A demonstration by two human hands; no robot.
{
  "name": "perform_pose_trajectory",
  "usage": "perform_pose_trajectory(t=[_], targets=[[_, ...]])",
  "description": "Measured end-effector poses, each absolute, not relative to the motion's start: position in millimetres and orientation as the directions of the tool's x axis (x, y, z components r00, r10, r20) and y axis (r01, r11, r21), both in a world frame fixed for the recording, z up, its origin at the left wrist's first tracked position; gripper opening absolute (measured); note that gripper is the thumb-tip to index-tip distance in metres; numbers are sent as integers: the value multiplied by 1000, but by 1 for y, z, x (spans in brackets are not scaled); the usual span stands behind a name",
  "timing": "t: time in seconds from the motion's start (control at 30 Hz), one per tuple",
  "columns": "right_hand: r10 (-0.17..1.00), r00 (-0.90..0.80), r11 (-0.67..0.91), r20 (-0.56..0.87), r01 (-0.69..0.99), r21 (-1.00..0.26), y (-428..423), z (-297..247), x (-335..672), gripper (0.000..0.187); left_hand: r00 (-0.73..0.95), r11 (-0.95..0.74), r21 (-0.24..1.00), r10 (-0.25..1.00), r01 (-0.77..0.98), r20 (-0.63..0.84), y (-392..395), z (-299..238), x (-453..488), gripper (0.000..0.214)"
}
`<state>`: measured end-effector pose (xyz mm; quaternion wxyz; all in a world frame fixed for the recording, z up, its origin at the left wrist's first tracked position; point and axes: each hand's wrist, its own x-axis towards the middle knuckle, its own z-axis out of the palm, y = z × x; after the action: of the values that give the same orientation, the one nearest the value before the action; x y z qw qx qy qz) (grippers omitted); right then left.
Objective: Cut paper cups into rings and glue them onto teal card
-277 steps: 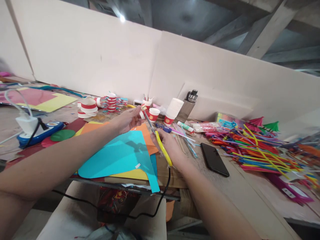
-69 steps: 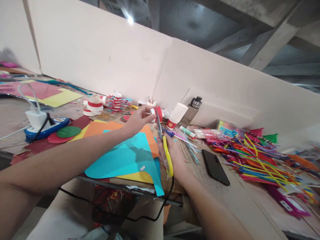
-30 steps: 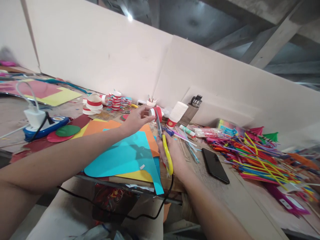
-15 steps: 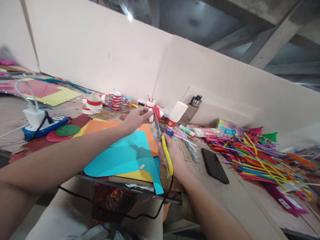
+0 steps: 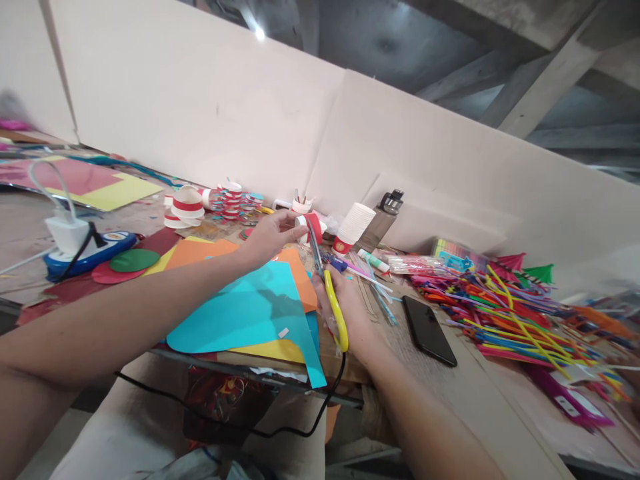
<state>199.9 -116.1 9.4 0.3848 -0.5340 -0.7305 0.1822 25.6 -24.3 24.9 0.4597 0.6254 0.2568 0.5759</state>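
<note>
My left hand (image 5: pixel 269 238) pinches a small red and white paper cup piece (image 5: pixel 309 225) above the table. My right hand (image 5: pixel 345 308) grips yellow-handled scissors (image 5: pixel 327 290), whose blades reach up into the cup piece. Beneath both hands lie coloured paper sheets: a teal sheet (image 5: pixel 245 310), an orange sheet (image 5: pixel 210 252) and a yellow sheet (image 5: pixel 267 349).
A black phone (image 5: pixel 429 321) lies right of my right hand. Beyond it sprawls a heap of coloured straws (image 5: pixel 505 300). A stack of white cups (image 5: pixel 354 227), a dark bottle (image 5: pixel 383 220), a glue stick (image 5: pixel 373 261), cut cup rings (image 5: pixel 187 207) and a power strip with charger (image 5: pixel 75 243) stand around.
The cup piece has turned a little in my left fingers and the scissors have shifted slightly at it. Both hands stay in almost the same place.
</note>
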Motion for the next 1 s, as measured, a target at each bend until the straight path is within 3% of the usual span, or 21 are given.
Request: perform_pose_trajectory(t=[0.27, 0.77, 0.87, 1.0], targets=[[934, -128, 342, 333, 591, -731, -116, 9, 196, 15, 188, -499, 846, 827, -190, 530, -22, 20, 27, 39], [939, -74, 305, 337, 633, -712, -118, 6, 196, 21, 205, -500, 837, 815, -221, 542, -23, 20, 27, 36], [946, -82, 294, 313, 620, -728, -115, 3, 198, 22, 218, -484, 844, 820, -232, 530, -25, 22, 26, 40], [919, -102, 354, 381, 641, -681, -112, 1, 200, 20, 258, -389, 859, 838, -333, 480, -25, 23, 27, 43]])
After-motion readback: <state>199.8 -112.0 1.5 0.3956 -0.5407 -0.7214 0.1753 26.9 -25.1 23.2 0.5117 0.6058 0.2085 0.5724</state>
